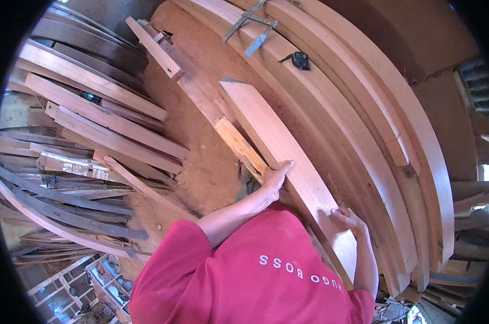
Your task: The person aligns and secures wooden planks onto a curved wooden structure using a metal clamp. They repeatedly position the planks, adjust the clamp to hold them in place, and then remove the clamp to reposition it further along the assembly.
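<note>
A long, pale pinkish wooden beam runs slantwise in front of me, its far end cut at an angle and darker. My left hand grips the beam's left edge, thumb over the top face and fingers down the side. Over the nearer part of the same beam is my right hand, fingers curled in close to its upper face; anything small inside them is hidden. Beside my left hand lies a shorter, yellowish wood piece, rough along one side.
On the right, long beams lie side by side, bearing a clamp, a blue-grey-handled tool and a black tape measure. Stacked timber fills the left. Reddish sawdust covers the ground between. A divided crate stands lower left.
</note>
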### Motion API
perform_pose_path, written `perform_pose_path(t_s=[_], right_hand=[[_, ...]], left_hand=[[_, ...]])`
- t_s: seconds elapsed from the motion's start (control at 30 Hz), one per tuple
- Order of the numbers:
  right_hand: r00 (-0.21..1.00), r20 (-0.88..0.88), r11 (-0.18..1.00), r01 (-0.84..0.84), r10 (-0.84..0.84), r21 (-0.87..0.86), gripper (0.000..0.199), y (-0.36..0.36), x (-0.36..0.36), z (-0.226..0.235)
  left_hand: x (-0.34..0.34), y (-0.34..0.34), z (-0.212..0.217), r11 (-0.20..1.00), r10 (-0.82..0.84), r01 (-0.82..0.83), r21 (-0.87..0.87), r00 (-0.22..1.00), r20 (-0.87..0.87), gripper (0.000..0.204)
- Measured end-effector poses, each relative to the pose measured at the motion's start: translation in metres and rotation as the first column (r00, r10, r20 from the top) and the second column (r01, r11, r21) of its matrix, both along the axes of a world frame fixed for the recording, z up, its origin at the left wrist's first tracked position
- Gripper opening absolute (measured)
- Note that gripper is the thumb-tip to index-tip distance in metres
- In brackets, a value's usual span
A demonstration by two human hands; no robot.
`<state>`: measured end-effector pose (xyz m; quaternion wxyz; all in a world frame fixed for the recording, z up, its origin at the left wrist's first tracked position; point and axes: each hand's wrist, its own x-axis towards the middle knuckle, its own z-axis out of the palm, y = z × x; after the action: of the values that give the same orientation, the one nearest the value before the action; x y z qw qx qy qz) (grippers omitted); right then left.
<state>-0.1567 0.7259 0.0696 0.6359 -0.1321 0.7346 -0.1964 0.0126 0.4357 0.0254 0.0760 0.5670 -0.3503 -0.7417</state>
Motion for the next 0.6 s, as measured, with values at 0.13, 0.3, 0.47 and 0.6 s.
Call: perform_pose_path(t_s=[0.13,0.3,0.47,0.6], right_hand=[[1.000,0.004,1.000,-0.005,0.006,-0.027,0.069,0.003,-0.006,-0.026],[0.972,-0.202,0.990,-0.130,0.116,-0.060,0.074,0.001,0.010,-0.033],[0.972,-0.197,0.992,-0.122,0.127,0.037,0.081,-0.011,0.015,-0.022],[0.964,-0.237,0.989,-0.099,0.123,0.108,0.088,-0.015,0.014,-0.027]], left_hand=[[-0.002,0.013,-0.021,0.999,0.019,-0.028,0.038,0.977,0.211,0.051],[0.015,0.024,-0.048,0.999,0.009,-0.015,0.044,0.989,0.144,0.057],[0.007,0.019,-0.014,0.974,-0.056,0.016,0.225,0.983,0.173,0.071],[-0.001,0.025,-0.015,0.991,-0.065,0.031,0.132,0.962,0.265,0.087]])
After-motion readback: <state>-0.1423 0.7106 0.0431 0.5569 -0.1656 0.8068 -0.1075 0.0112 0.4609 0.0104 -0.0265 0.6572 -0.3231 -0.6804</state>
